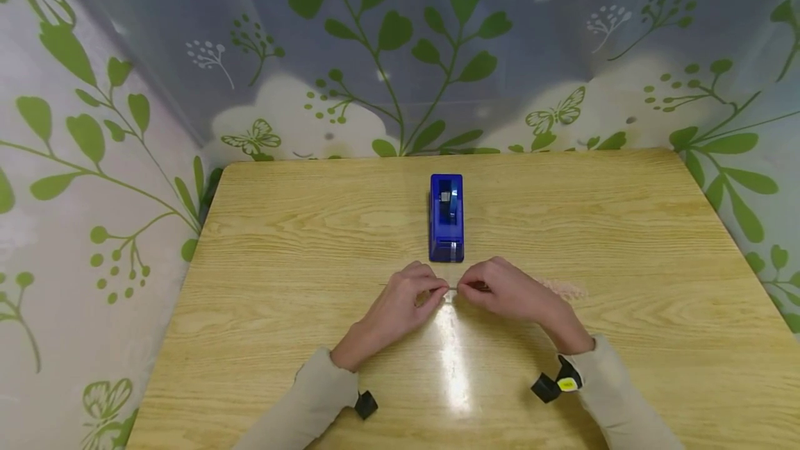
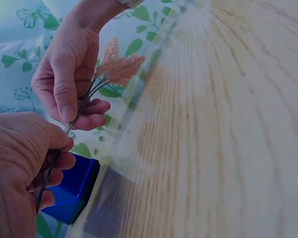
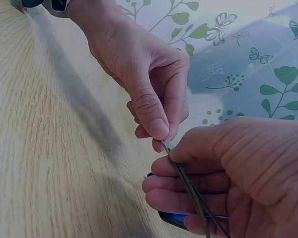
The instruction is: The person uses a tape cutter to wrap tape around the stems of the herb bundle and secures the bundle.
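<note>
Both hands meet over the middle of the wooden table (image 1: 281, 242), just in front of a blue tape dispenser (image 1: 446, 217). They hold thin dark stems (image 1: 451, 288) that end in a pale pink dried plume (image 1: 565, 289) lying out to the right. My left hand (image 1: 406, 304) pinches the stems' left end between thumb and fingers. My right hand (image 1: 506, 294) pinches them beside it, nearer the plume. In the left wrist view the left hand (image 2: 15, 163) grips the stems (image 2: 74, 121) and the plume (image 2: 119, 67) shows behind the right hand (image 2: 64, 74). In the right wrist view the stems (image 3: 188, 186) run between both hands.
The tape dispenser (image 2: 72, 193) stands lengthwise just beyond the hands. Leaf-patterned plastic sheeting (image 1: 400, 54) walls the table at the back and on both sides. Bare wood lies left, right and near the front edge.
</note>
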Demonstrator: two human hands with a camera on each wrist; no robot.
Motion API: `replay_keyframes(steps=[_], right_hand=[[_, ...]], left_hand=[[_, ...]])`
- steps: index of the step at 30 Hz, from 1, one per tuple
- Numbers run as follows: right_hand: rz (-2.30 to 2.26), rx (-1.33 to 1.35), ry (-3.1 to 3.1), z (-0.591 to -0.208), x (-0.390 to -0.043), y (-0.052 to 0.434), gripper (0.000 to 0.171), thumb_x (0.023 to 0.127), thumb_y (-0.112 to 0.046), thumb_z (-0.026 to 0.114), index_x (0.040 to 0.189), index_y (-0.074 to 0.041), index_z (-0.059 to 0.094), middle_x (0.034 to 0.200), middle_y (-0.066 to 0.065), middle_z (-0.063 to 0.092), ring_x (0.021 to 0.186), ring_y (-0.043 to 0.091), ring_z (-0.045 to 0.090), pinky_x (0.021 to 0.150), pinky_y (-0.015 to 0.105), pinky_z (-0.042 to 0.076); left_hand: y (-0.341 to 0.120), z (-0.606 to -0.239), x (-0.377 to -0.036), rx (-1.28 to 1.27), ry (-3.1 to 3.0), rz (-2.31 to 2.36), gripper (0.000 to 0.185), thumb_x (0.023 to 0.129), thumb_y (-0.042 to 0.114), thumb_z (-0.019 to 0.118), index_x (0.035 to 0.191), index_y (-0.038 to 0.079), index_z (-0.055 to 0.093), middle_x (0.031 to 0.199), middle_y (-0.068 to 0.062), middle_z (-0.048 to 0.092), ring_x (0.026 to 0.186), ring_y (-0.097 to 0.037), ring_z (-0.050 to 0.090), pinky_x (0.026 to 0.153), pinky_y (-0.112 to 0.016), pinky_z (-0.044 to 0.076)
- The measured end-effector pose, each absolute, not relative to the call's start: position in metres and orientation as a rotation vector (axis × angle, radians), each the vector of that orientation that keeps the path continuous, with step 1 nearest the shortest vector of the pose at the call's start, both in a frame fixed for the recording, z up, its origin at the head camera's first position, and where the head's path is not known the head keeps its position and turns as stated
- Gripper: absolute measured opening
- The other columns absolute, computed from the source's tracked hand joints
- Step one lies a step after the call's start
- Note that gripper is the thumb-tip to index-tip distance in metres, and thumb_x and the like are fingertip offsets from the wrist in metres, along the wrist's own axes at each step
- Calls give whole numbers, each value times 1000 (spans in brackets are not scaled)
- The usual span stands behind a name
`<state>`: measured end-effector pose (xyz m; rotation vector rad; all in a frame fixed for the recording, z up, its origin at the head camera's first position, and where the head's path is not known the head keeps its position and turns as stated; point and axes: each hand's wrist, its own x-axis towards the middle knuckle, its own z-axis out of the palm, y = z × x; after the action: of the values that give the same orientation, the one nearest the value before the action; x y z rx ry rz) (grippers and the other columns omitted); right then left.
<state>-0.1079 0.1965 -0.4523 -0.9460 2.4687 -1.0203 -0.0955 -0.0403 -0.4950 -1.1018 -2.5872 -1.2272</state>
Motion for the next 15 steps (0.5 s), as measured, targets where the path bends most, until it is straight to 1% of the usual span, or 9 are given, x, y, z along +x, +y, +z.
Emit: replay_keyframes(steps=[4, 6, 11, 15], right_hand=[[-1020, -940, 2478, -452, -107, 195, 19, 101, -6, 64, 91, -9, 80, 70, -10, 61, 58, 1, 46, 54, 20, 41], [-1019, -942, 2481, -452, -107, 195, 18, 101, -6, 65, 91, -9, 80, 70, -11, 62, 58, 0, 47, 54, 19, 41], [-1012, -960, 2495, -452, -107, 195, 15, 99, -5, 67, 95, -7, 82, 76, -6, 70, 59, 0, 49, 54, 19, 44], [-1004, -972, 2511, -451, -108, 195, 14, 99, -6, 68, 96, -7, 82, 79, -2, 74, 60, 0, 51, 55, 20, 45]], left_hand=[[-40, -495, -95, -1098, -2582, -1229, 11, 99, 7, 72, 102, 5, 82, 89, 1, 71, 86, -11, 60, 74, -18, 52], [-40, -495, -96, -1096, -2579, -1225, 11, 98, 7, 72, 102, 5, 82, 88, 1, 71, 86, -11, 61, 73, -18, 52], [-40, -495, -95, -1093, -2572, -1223, 10, 98, 7, 72, 102, 5, 82, 89, 1, 71, 86, -11, 61, 74, -18, 52], [-40, -494, -96, -1094, -2565, -1231, 10, 98, 6, 73, 102, 5, 82, 89, 1, 71, 87, -12, 62, 75, -19, 53]])
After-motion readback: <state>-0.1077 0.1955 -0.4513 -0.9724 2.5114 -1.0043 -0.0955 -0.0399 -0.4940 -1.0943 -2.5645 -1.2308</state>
